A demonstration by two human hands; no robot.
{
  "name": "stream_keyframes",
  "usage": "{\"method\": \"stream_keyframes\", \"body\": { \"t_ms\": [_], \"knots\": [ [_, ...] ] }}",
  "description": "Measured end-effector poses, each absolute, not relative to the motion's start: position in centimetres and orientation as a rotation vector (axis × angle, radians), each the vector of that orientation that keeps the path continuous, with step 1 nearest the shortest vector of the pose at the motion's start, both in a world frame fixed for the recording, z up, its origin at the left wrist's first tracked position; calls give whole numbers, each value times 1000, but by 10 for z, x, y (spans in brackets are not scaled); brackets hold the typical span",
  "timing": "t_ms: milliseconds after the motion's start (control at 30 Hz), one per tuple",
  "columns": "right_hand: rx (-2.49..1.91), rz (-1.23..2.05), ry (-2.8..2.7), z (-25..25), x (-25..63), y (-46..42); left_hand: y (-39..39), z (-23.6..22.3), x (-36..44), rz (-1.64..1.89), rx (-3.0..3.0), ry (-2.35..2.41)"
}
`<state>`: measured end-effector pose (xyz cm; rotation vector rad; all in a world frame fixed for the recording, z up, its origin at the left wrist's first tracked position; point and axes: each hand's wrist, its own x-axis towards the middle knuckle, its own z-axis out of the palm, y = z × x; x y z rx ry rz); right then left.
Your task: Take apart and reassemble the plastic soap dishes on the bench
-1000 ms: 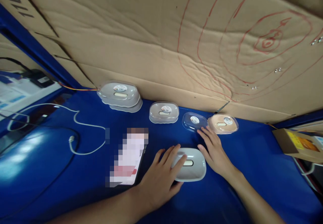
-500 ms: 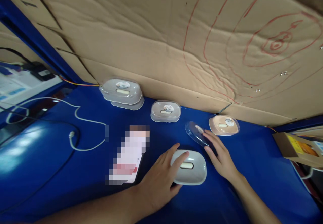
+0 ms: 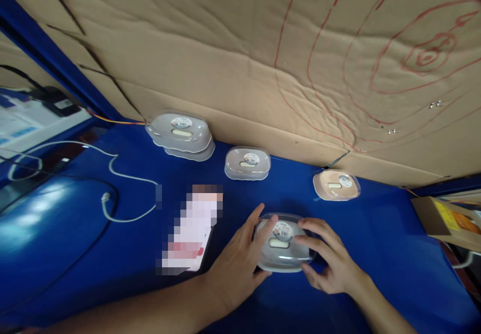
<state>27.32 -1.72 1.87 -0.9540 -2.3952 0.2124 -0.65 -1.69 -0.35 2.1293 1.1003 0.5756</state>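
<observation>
A grey soap dish [image 3: 268, 266] with a cream oval piece in its middle lies on the blue table in front of me. Over it sits a clear lid [image 3: 298, 231] with a round label; whether it is fully seated I cannot tell. My left hand [image 3: 240, 259] grips the dish's left side, thumb below and fingers over the top. On the other side, my right hand [image 3: 330, 256] holds the lid's right end between thumb and fingers. Behind them are a lidded grey soap dish [image 3: 247, 164] and a lidded beige one [image 3: 335, 186].
Stacked lidded grey dishes [image 3: 180, 133] stand at the back left. A phone [image 3: 191, 233] with a blurred screen lies left of my left hand. White and black cables [image 3: 131, 220] cross the left side. A cardboard wall [image 3: 210, 73] closes the back; an open carton [image 3: 447, 221] stands right.
My right hand has lifted the clear lid from beside the beige dish, tilted it and brought it toward me over the grey dish. My left hand has stayed on the dish.
</observation>
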Motion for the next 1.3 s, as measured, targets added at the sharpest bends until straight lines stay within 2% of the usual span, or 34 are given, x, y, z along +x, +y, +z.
{"method": "stream_keyframes", "body": {
  "t_ms": [200,600,833,1100,1300],
  "knots": [
    [-917,284,-2523,26,262,-20,-14,0,-8,543,2205,1056],
    [-922,51,-2616,26,255,-26,-12,1,-9,541,2242,1034],
    [-794,-55,-2542,10,263,-19,-9,4,-10,504,2277,1060],
    [-816,74,-2441,-1,272,-11,-9,6,-8,405,2404,1146],
    [-783,-72,-2441,2,272,-16,-10,7,-8,364,2490,1158]
  ]
}}
